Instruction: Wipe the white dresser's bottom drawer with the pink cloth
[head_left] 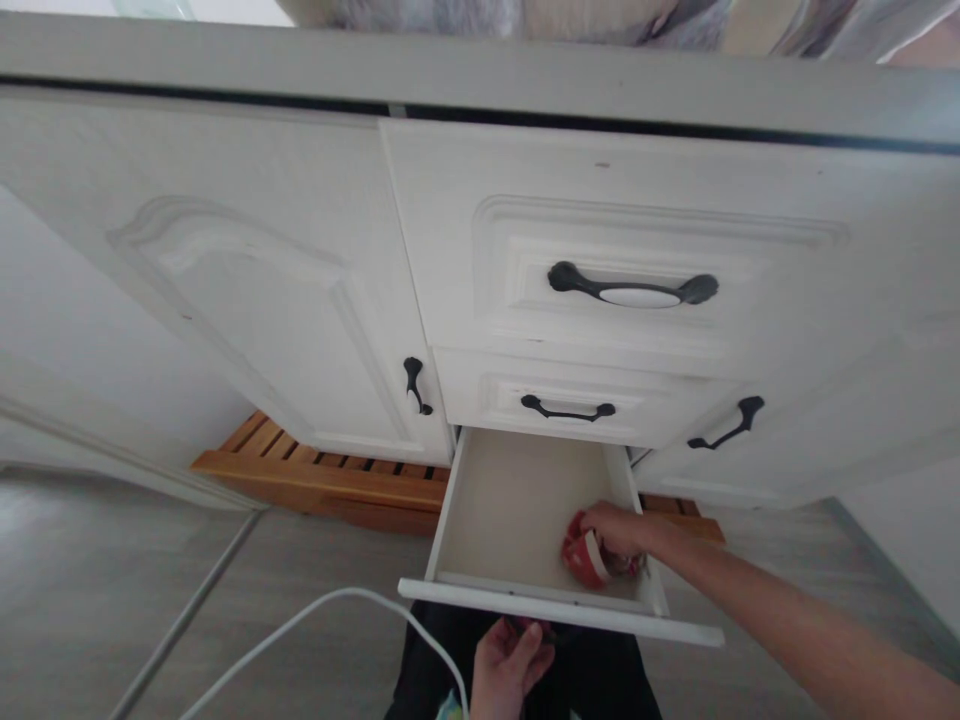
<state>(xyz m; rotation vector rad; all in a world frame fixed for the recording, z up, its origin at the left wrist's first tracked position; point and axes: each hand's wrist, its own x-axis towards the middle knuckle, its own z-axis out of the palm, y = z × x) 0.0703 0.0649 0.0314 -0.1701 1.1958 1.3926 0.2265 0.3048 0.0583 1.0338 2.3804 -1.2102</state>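
Note:
The lowest white drawer (517,600) of a cabinet stands pulled out. My right hand (619,530) reaches into its front right corner, fingers closed round a red cup (581,560) with a white band, lying tilted on the drawer floor. My left hand (510,665) is below the drawer front, fingers curled against its underside near a dark handle; what it grips is hidden.
Above the pulled-out drawer are two shut drawers with dark handles (634,287), flanked by cabinet doors (247,300). A wooden slatted platform (315,475) sits under the cabinet. A white cable (315,610) curves over the grey floor at the left.

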